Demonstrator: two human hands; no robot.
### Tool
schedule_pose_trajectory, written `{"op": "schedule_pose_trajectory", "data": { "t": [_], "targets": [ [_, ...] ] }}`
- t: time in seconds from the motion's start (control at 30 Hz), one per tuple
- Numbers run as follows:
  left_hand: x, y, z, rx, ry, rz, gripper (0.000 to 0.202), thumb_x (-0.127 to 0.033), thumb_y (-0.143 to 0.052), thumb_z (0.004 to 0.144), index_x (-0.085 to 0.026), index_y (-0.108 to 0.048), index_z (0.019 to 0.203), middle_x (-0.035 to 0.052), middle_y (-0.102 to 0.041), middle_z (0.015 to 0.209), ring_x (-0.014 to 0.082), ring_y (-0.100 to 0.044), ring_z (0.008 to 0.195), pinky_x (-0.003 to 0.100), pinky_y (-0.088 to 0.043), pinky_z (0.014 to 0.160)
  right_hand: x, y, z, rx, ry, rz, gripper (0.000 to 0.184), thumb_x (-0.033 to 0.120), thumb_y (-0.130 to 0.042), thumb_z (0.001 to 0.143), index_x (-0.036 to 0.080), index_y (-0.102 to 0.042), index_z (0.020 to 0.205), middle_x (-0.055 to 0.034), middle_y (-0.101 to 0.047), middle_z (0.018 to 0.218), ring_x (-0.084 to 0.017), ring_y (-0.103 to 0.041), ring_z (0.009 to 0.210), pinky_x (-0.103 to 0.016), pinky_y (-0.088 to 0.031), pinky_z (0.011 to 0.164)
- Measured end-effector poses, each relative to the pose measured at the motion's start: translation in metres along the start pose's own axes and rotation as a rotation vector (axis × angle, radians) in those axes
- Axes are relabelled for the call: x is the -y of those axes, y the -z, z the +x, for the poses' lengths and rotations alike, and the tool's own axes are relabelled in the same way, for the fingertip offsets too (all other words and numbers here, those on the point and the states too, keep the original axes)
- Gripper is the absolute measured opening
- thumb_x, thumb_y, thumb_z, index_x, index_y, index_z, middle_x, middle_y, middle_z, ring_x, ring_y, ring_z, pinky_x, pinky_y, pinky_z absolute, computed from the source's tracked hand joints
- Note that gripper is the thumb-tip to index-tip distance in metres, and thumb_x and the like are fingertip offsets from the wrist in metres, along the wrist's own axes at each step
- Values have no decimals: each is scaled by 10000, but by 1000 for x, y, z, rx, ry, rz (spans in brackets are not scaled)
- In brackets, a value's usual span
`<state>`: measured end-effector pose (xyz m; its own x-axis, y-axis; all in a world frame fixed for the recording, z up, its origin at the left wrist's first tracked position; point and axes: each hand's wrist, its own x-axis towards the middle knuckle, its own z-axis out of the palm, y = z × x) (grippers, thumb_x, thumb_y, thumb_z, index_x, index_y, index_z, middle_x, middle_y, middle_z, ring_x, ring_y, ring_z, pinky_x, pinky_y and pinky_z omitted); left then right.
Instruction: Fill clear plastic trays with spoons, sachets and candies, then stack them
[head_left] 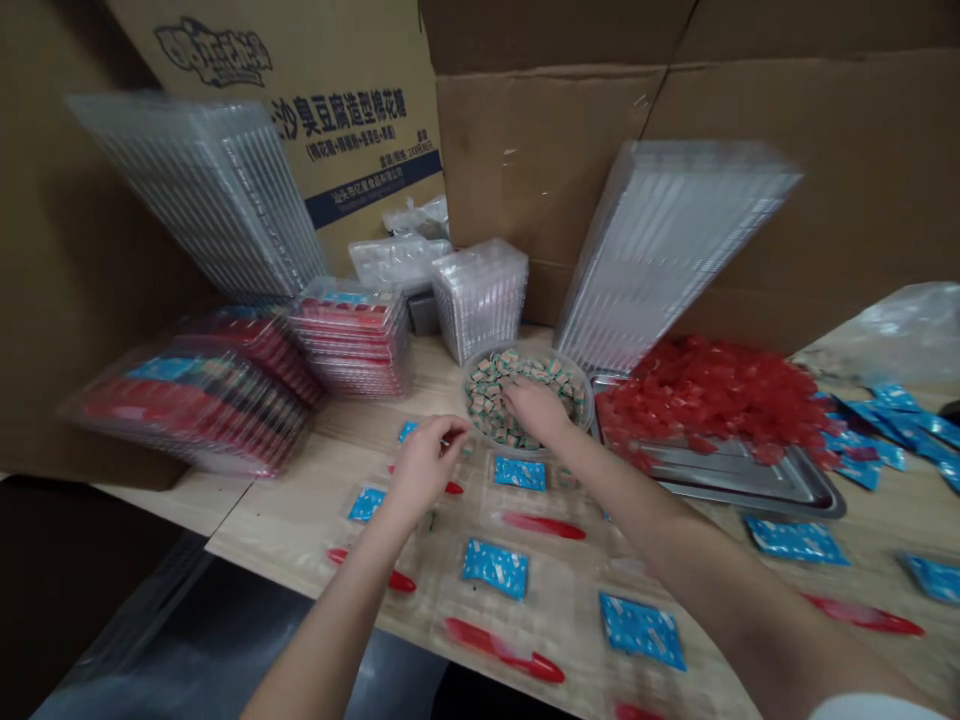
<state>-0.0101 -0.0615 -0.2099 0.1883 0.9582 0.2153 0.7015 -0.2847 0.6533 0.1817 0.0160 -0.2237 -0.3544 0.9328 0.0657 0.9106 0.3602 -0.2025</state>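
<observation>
My right hand reaches into a round clear bowl, its fingers among small wrapped green-and-cream candies. My left hand hangs just left of the bowl, fingers pinched together; whether they hold anything is too small to tell. Beneath both hands lie clear plastic trays on the wooden table. Each tray compartment holds a blue printed sachet and a red plastic utensil. Right of the bowl, a steel tray carries a heap of red wrapped pieces.
Stacks of clear blister trays lean against cardboard boxes behind the table. Filled trays with red contents are stacked at the left. Loose blue sachets and a plastic bag lie at the right.
</observation>
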Motion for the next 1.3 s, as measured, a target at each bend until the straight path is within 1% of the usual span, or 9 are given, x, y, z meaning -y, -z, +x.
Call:
{"op": "schedule_pose_trajectory", "data": {
  "t": [0.1,0.23,0.4,0.53,0.7,0.83,0.97,1.17,1.3],
  "targets": [
    [0,-12,31,28,4,58,197,-152,-505,829,-183,-631,978,40,-683,947,139,-627,822,234,-481,751,-12,2,-1,-8,-26,51,251,205,-410,901,153,-636,999,-107,-633,1002,-204,-576,976,-286,-410,850],
    [-5,-34,75,74,24,196,255,-124,-510,800,-162,-633,1020,106,-658,1031,214,-601,970,320,-443,871,-16,4,-2,-25,-18,137,304,207,-505,847,178,-578,1141,-99,-583,1136,-199,-532,1062,-295,-391,903],
    [-13,-52,103,165,60,306,184,-122,-530,769,-114,-660,899,178,-654,965,274,-597,985,372,-426,885,-12,2,5,-28,-27,290,153,174,-554,789,169,-663,896,-111,-616,1084,-221,-542,1043,-315,-401,893],
    [-13,-49,101,167,76,274,138,-159,-567,751,-127,-669,838,176,-658,956,279,-603,968,373,-427,874,-29,2,7,-93,-145,499,141,163,-531,787,174,-670,810,-70,-673,914,-195,-591,928,-327,-425,865],
    [-10,-43,94,57,134,53,110,-180,-591,736,-204,-679,797,80,-689,875,230,-622,886,333,-436,842,-51,11,-12,-157,-354,858,146,249,-535,781,179,-664,785,-12,-652,676,-152,-607,638,-295,-489,612],
    [-12,-55,95,-54,240,-236,70,-202,-653,673,-194,-654,743,29,-668,725,195,-631,747,300,-472,725,-40,16,-28,-171,-416,1162,197,353,-574,756,175,-653,784,-28,-666,704,-141,-611,594,-250,-469,492],
    [-27,-72,90,-35,367,-591,116,-259,-666,683,-162,-605,703,-9,-611,594,135,-606,568,257,-487,584,-21,13,-33,-245,-473,1357,252,422,-630,692,173,-627,732,-24,-657,688,-131,-604,601,-228,-463,482],
    [-52,-73,70,76,472,-992,189,-285,-725,658,-153,-610,729,15,-657,698,107,-626,631,256,-521,650,-17,15,-42,-385,-504,1454,180,356,-665,656,190,-604,693,-4,-627,647,-137,-593,602,-235,-467,494],
    [-58,-72,63,64,513,-1116,200,-273,-744,641,-143,-625,737,17,-662,707,89,-611,615,236,-510,648,-18,20,-49,-476,-505,1450,146,279,-687,626,191,-607,712,3,-623,667,-141,-587,606,-267,-491,550]
  ]
}}
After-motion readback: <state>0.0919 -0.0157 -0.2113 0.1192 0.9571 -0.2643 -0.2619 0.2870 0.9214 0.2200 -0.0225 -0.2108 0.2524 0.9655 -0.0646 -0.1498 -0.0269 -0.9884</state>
